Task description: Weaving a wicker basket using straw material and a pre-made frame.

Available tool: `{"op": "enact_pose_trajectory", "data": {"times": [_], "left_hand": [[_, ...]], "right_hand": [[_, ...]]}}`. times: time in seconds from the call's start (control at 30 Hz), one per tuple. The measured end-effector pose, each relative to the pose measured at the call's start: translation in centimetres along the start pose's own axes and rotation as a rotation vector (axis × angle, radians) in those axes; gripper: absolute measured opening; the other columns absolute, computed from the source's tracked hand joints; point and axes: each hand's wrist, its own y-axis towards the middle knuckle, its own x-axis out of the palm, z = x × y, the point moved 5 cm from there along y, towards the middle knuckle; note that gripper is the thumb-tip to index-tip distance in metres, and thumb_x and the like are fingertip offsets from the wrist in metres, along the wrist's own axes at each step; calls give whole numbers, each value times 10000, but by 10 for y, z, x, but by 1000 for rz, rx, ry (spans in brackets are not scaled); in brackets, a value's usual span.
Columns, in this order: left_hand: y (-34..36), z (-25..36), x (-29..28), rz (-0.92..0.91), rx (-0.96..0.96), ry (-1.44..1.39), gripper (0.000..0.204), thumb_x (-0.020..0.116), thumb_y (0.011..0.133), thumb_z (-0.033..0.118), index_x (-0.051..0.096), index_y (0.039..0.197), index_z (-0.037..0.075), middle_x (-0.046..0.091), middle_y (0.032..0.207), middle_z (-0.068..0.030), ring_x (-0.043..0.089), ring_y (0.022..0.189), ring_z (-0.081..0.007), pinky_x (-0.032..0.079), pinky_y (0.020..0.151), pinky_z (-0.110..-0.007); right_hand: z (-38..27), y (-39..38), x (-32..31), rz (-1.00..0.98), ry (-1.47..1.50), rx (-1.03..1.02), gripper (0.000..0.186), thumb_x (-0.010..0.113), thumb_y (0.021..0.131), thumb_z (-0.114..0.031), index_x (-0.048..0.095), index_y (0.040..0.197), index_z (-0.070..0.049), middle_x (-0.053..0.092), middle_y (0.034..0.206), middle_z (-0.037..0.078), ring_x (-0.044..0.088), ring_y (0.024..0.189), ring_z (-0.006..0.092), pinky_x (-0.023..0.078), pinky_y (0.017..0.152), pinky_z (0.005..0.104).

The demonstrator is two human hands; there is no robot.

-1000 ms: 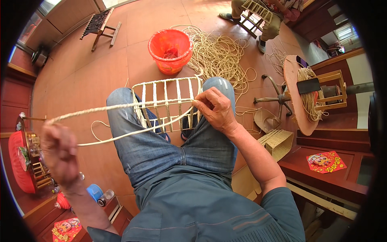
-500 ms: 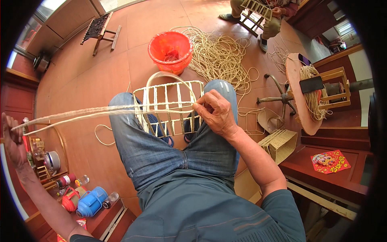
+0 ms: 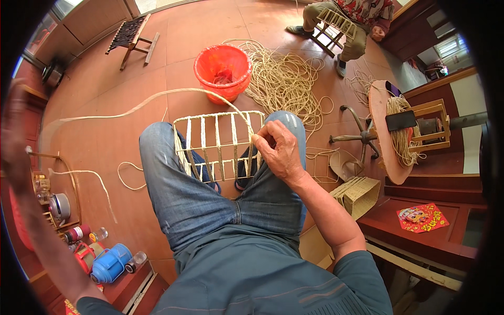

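Rope is plain cream, bucket around 11 o'clock is super red, jeans faded blue, thermos at 8 brighter blue.

Bright, glare on far floor. My left hand motion-blurred, right hand sharp; fisheye edges bent, corners black.

Laid Out Across the Floor

Saw the frame between the knees, right hand at its right edge. Found the bucket beyond the frame's far edge, with the rope heap just right of it. Noted the stool toward the floor's far left corner, the basket near its right edge, and the thermos toward the far edge of the near-left bench.
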Motion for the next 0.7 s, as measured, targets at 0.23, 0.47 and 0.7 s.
{"op": "enact_pose_trajectory", "data": {"times": [0.23,0.47,0.7], "left_hand": [[-181,176,157,-746,-419,-792,100,728,1009,97,756,1045,7,751,961,-135,731,879,-255,576,808,-378],[-248,232,210,-770,-660,-1100,825,705,977,-27,307,1692,75,627,1488,-252,734,886,-211,612,822,-361],[-258,245,223,-752,-649,-1160,932,611,975,-91,116,1750,62,439,1642,-306,690,900,-211,589,888,-352]], "right_hand": [[0,-2,0,-25,60,36,96,783,956,-97,740,1035,-65,497,847,29,483,649,134,462,604,315],[1,-6,0,4,31,-18,100,787,966,-63,782,1062,-34,600,910,29,563,709,93,467,620,274],[-2,-8,-3,-16,-58,-44,111,766,987,-113,790,1025,-11,615,842,77,601,715,156,490,643,317]]}}
